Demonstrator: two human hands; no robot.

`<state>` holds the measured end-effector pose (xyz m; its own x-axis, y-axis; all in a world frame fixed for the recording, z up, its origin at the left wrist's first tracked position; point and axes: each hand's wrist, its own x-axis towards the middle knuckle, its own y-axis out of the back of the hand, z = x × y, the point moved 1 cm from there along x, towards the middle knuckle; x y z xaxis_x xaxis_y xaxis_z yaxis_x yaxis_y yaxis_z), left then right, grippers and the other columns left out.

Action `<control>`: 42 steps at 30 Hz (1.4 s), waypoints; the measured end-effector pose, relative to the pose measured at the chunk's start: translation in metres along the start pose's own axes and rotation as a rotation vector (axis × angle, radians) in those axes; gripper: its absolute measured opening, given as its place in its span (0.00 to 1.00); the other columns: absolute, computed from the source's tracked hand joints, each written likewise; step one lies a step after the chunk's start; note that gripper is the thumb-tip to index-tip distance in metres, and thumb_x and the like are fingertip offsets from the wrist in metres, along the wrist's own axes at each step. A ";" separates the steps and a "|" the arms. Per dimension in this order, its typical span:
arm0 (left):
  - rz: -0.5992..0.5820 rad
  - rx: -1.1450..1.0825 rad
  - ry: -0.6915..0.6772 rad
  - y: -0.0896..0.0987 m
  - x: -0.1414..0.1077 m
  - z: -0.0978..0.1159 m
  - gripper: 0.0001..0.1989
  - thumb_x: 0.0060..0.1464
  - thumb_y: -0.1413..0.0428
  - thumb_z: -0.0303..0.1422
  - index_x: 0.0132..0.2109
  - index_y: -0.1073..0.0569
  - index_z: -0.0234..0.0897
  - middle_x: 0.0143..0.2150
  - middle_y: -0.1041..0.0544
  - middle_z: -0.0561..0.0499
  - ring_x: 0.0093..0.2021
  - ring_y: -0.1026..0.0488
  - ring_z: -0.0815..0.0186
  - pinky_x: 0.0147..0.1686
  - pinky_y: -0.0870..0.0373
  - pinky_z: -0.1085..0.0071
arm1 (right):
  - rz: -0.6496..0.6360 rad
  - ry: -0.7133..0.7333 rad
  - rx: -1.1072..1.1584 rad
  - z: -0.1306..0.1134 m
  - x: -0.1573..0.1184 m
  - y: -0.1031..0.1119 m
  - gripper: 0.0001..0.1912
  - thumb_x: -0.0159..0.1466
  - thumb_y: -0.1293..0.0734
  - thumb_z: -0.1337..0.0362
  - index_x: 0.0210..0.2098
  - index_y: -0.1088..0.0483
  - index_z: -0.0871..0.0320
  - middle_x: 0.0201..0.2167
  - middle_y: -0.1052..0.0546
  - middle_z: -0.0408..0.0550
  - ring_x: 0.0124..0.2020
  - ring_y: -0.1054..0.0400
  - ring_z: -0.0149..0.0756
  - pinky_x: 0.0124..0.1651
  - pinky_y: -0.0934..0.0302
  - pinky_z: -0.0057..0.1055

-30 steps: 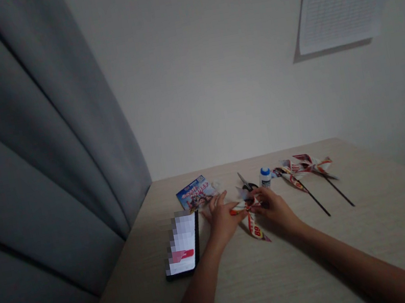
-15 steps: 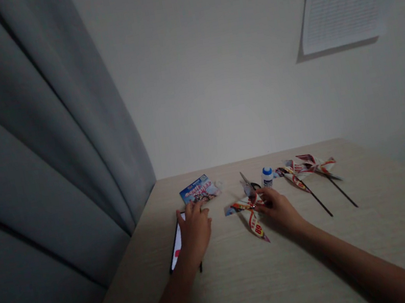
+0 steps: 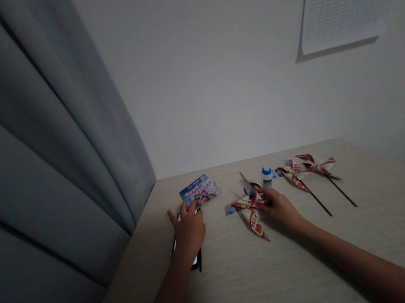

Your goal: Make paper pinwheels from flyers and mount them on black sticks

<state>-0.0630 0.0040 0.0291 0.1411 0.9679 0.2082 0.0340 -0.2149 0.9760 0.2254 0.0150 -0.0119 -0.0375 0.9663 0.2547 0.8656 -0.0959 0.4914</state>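
Observation:
My right hand (image 3: 279,208) pinches the right side of a folded paper pinwheel (image 3: 254,220), printed in white, red and yellow, which rests on the table. Over a smartphone (image 3: 195,265) with a lit screen lies my left hand (image 3: 190,231), its fingers spread and covering most of the phone. A thin black stick (image 3: 200,260) shows beside the phone, partly hidden by that hand. Just beyond the left fingertips is a blue printed packet (image 3: 198,189). Scissors (image 3: 246,180) lie behind the pinwheel, their handles partly hidden.
A white glue bottle with a blue cap (image 3: 266,177) stands behind my right hand. Two more pinwheels on black sticks (image 3: 293,177) (image 3: 341,191) lie at the right. A grey curtain (image 3: 50,146) hangs along the left table edge; a wall (image 3: 216,92) rises behind.
My left hand has shifted slightly left over the phone, spreading its fingers and exposing more of the black stick. My right hand and the pinwheel have barely moved.

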 end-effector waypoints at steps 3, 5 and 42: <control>-0.021 0.011 0.006 0.002 0.002 0.002 0.22 0.54 0.49 0.23 0.52 0.23 0.45 0.66 0.33 0.47 0.68 0.46 0.47 0.62 0.67 0.26 | -0.010 0.000 0.010 0.001 0.000 0.000 0.19 0.58 0.31 0.62 0.49 0.28 0.56 0.39 0.25 0.48 0.37 0.30 0.37 0.42 0.35 0.33; -0.032 0.013 0.012 0.004 0.003 0.003 0.23 0.54 0.50 0.23 0.53 0.23 0.46 0.66 0.33 0.46 0.68 0.46 0.47 0.62 0.68 0.25 | -0.016 0.013 0.022 0.004 0.001 -0.001 0.20 0.58 0.31 0.62 0.50 0.28 0.56 0.40 0.24 0.48 0.37 0.29 0.38 0.42 0.34 0.34; 0.084 -0.192 0.102 -0.015 -0.007 0.053 0.16 0.62 0.51 0.30 0.52 0.24 0.47 0.69 0.38 0.47 0.68 0.48 0.49 0.63 0.63 0.27 | -0.041 0.028 0.029 -0.006 -0.002 0.002 0.20 0.59 0.33 0.61 0.50 0.27 0.56 0.42 0.23 0.50 0.39 0.29 0.40 0.44 0.35 0.35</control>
<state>-0.0121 -0.0064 0.0096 0.0346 0.9578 0.2854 -0.1637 -0.2763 0.9470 0.2238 0.0116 -0.0065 -0.0869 0.9621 0.2583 0.8771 -0.0491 0.4777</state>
